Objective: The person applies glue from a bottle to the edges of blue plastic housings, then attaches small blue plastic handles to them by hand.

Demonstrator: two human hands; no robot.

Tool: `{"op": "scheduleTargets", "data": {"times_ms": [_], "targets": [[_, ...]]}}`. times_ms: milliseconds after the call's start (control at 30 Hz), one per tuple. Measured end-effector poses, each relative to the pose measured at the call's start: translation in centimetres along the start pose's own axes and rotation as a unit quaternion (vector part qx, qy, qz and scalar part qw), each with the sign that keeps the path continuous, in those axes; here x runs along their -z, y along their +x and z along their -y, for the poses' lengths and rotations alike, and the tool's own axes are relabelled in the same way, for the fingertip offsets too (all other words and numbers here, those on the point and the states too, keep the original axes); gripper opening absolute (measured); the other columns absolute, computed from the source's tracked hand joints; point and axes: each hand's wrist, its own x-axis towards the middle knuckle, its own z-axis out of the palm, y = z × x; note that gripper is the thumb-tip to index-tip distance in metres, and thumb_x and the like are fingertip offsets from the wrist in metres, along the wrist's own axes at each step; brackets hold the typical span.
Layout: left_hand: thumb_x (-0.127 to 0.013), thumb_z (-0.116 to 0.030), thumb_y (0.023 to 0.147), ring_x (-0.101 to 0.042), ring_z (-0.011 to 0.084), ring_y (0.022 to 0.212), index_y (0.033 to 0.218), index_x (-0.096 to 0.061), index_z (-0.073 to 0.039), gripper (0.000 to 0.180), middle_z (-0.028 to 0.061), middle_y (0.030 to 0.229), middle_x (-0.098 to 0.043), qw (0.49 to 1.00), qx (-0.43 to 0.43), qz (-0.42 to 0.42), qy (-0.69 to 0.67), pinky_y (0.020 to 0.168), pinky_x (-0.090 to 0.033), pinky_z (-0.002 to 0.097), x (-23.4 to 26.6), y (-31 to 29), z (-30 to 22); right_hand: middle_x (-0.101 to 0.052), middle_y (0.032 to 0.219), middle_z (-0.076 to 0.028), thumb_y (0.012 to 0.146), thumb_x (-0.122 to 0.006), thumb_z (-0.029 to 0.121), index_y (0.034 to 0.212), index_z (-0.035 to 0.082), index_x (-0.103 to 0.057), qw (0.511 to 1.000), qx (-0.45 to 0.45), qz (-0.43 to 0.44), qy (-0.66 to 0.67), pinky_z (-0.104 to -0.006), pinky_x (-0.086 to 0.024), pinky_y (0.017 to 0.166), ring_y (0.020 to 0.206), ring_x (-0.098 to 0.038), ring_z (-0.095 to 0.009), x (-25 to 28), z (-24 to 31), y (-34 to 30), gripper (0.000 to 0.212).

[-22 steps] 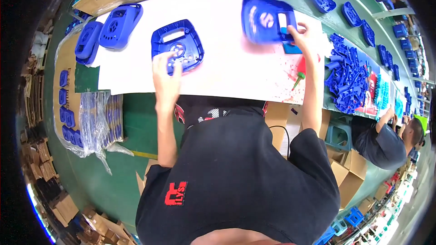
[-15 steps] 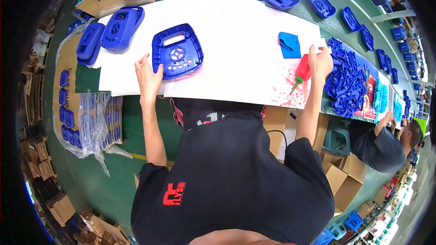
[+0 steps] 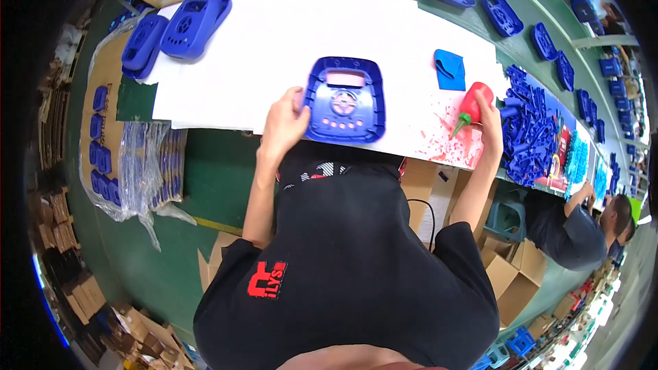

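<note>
We see the left hand gripping the blue panel at its 9 o'clock edge, on the white sheet; right hand clasps red bottle at 3 o'clock, apparently not yet applied.
</note>
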Motion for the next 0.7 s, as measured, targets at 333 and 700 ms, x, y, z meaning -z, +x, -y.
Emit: {"op": "scheduleTargets", "data": {"times_ms": [333,700], "targets": [[-0.060,-0.018,0.085,-0.062,0.0322,0.064,0.130,-0.051,-0.008,0.047,0.0144,0.068,-0.060,0.989,-0.055,0.131,0.039,0.064,-0.050,0.0424,-1.5,-2.0,-2.0,-0.053,0.131,-0.017,0.075,-0.081,0.025,0.134,0.005,-0.044,0.809,0.173,0.187,0.530,-0.0527,-0.037,0.110,0.124,-0.049,-0.034,-8.5,1.4,-4.4,0.073],[-0.061,-0.027,0.085,-0.064,0.0342,0.072,0.136,-0.045,-0.004,0.059,0.0157,0.074,-0.062,0.992,-0.081,0.096,0.019,0.068,-0.050,0.0429,-2.5,-1.8,0.1,-0.053,0.128,-0.017,0.082,-0.072,0.045,0.134,0.007,-0.040,0.821,0.164,0.109,0.537,-0.0509,-0.043,0.102,0.118,-0.052,-0.033,-17.4,0.5,-6.4,0.072]]}}
